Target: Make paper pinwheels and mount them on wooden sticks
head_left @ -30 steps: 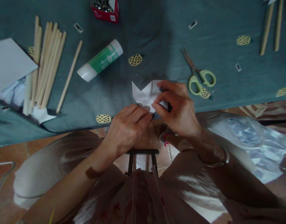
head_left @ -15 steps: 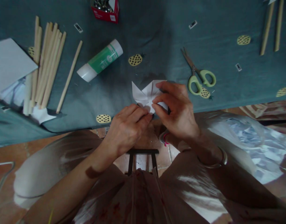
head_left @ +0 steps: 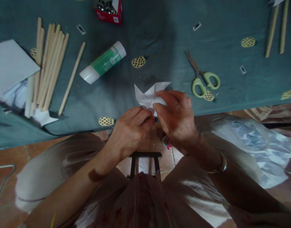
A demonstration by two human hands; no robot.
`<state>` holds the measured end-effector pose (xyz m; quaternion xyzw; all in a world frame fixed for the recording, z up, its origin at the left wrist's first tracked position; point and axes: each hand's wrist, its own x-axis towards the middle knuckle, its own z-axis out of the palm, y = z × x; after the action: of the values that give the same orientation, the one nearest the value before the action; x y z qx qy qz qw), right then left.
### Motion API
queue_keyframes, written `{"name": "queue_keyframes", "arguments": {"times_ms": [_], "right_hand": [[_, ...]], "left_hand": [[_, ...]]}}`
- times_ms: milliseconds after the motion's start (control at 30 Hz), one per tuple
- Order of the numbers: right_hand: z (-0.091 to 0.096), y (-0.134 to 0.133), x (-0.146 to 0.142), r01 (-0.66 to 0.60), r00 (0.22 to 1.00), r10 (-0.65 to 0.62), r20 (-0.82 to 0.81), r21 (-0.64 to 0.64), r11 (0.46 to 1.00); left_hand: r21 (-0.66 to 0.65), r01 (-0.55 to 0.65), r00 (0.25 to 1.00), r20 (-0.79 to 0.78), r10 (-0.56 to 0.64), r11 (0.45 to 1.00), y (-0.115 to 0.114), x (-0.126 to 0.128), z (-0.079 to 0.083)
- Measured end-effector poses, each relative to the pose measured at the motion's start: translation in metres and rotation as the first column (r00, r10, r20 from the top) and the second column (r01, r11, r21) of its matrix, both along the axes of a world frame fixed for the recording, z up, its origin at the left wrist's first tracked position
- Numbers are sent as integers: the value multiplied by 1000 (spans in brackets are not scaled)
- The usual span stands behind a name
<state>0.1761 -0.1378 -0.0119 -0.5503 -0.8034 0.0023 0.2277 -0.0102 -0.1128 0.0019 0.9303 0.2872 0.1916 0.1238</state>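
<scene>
A white paper pinwheel [head_left: 150,95] with folded, pointed blades lies at the table's near edge, between my hands. My left hand [head_left: 133,126] is closed on its lower left part, thumb and fingers pinching the paper. From the other side my right hand [head_left: 177,114] grips the pinwheel near its centre, fingers bent over the right blade. The fingers hide much of the lower and right parts of the paper. To the right of it rest scissors [head_left: 202,76] with light green handles, blades slightly apart. A green and white glue stick [head_left: 104,62] lies to the upper left.
Several wooden sticks [head_left: 49,68] lie at the left, one apart from the bundle, beside white paper sheets [head_left: 11,65]. A red box [head_left: 108,14] of shiny metal pieces stands at the back. Two more sticks [head_left: 271,31] lie far right on the green tablecloth [head_left: 159,41].
My right hand has shifted slightly left, its fingers closing in on the pinwheel's centre and uncovering the upper right blade tip. My left hand stays in nearly the same place.
</scene>
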Motion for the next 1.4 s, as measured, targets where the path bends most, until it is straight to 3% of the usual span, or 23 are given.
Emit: {"name": "queue_keyframes", "arguments": {"times_ms": [167,300,500,800,1033,1400], "right_hand": [[-1,-1,-1,-7,1000,7,21,37,999],[-3,0,2,9,999,-5,-54,60,998],[0,5,4,45,984,-63,-169,-108,993],[12,16,2,0,988,-29,-151,-188,982],[16,22,-1,-23,999,20,-42,-90,996],[8,21,-3,6,995,-9,-102,-32,999]], "left_hand": [[0,15,1000,-7,-15,1000,-1,-1,-1],[-15,20,1000,-16,-21,1000,-1,-1,-3],[6,30,1000,-7,-30,1000,0,1,-1],[16,24,999,-24,-24,1000,0,1,0],[33,26,999,-33,-25,999,1,2,3],[37,27,999,-33,-26,999,1,2,3]]}}
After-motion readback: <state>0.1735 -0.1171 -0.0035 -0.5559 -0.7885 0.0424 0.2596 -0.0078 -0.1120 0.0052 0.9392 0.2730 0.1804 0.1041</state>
